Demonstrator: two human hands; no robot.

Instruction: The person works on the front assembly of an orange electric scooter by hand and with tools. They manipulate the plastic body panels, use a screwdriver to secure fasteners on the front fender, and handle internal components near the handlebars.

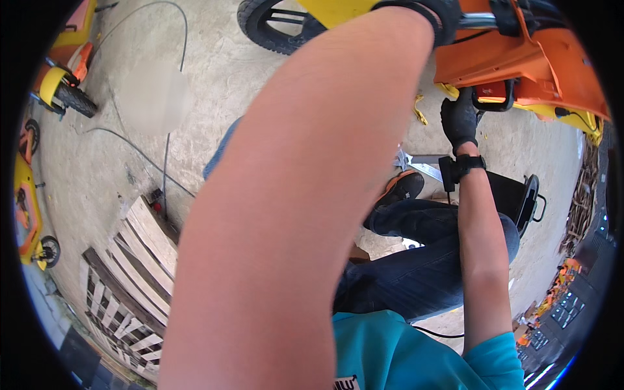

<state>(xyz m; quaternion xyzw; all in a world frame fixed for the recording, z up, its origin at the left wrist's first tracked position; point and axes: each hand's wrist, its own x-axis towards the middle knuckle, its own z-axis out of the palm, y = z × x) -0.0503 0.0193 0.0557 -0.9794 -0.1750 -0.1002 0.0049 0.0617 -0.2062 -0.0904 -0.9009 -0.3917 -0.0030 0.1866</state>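
An orange body panel with yellow parts below it belongs to a small wheeled vehicle at the top right; its black tyre shows at the top. Across the middle stretches my left forearm, ending in a black band at the wrist. My left hand is mostly cut off by the top edge beside a metal tube, its fingers hidden. Below the panel, my right hand in a black glove is closed, next to a black loop-shaped handle. What it grips is hidden. A black device is strapped to that wrist.
A silver metal piece lies near my shoe. A black flat object with a handle is beyond my knee. Slatted wooden pallets lie left, near a cable. Other yellow-orange vehicles stand far left. A yellow strip lies on the floor.
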